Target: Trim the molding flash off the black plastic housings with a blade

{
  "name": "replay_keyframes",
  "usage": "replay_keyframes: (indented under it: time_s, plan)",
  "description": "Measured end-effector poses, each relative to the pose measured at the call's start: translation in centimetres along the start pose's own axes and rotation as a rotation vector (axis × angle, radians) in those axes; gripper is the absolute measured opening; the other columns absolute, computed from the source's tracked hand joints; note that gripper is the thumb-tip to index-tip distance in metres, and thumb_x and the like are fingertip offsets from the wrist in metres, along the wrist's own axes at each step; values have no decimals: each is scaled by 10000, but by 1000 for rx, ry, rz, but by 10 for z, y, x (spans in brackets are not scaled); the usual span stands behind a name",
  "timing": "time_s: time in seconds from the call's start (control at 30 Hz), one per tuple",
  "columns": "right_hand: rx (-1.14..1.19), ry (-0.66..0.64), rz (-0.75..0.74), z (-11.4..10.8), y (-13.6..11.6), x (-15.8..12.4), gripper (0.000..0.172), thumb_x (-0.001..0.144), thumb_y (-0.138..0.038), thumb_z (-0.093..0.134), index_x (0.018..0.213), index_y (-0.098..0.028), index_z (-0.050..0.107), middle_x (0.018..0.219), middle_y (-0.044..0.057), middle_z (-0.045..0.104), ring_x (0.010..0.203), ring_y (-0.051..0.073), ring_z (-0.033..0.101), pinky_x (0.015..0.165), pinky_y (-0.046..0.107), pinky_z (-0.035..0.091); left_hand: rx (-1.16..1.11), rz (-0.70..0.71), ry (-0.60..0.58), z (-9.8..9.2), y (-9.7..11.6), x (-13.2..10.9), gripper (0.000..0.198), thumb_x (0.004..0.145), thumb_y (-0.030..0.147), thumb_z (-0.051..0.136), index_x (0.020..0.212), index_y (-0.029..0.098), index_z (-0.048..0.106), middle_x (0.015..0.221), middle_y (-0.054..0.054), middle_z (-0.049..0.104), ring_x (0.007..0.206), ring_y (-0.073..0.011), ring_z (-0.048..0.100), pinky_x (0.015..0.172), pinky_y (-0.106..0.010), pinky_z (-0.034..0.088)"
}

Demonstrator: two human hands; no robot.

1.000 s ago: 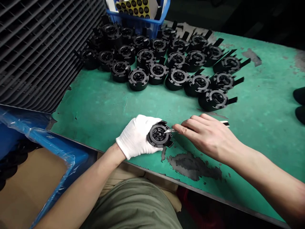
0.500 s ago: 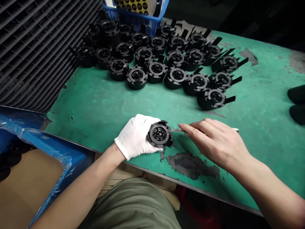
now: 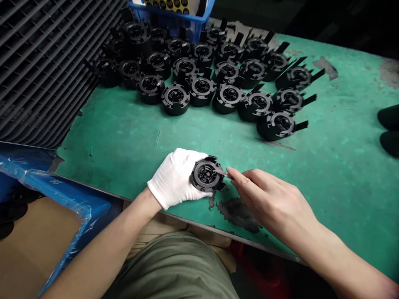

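Observation:
My left hand (image 3: 174, 178), in a white glove, is closed around a round black plastic housing (image 3: 204, 178). Its ribbed, ringed face is turned up toward me, with small tabs along the rim. My bare right hand (image 3: 271, 201) pinches a slim craft knife (image 3: 222, 172), and the pointed metal blade lies over the right part of that face. Whether the tip touches the plastic I cannot tell. Most of the knife's handle is hidden by my fingers.
Several similar black housings (image 3: 229, 97) stand grouped on the green, worn tabletop (image 3: 131, 137). Behind them is a blue bin (image 3: 193, 25). A black slatted stack (image 3: 46, 66) rises at left, above a plastic-lined blue crate (image 3: 71, 195). Two dark cylinders (image 3: 389, 143) lie at the right edge.
My right hand has moved left, bringing the blade from beside the housing's rim onto its face. My left hand keeps its grip, nearly still. The view has shifted slightly.

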State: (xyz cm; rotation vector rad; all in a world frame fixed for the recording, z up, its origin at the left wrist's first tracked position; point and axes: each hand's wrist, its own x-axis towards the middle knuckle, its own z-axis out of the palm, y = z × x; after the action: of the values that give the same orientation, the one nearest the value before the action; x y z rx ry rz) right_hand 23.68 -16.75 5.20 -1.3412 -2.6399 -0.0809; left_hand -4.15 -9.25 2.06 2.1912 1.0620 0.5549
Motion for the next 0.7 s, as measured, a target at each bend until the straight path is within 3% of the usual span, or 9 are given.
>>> replay_keyframes:
  time_s: [0.4, 0.7]
  plan:
    - [29, -8, 26, 1, -9, -1, 560, 1017, 19, 528, 1561, -117, 533, 991, 49, 627, 764, 176, 513, 628, 296, 395, 26, 0, -23, 1, 0, 1, 657, 757, 582, 978, 1247, 204, 756, 1262, -139, 814, 1149, -366, 792, 998, -455, 612]
    - [-165, 11, -66, -16, -20, 15, 440, 1005, 64, 471, 1420, -3, 601, 871, 68, 646, 768, 220, 531, 640, 338, 412, 4, 30, 16, 1, -2, 1, 684, 750, 599, 980, 1259, 200, 757, 1246, -123, 821, 1128, -354, 801, 995, -445, 614]
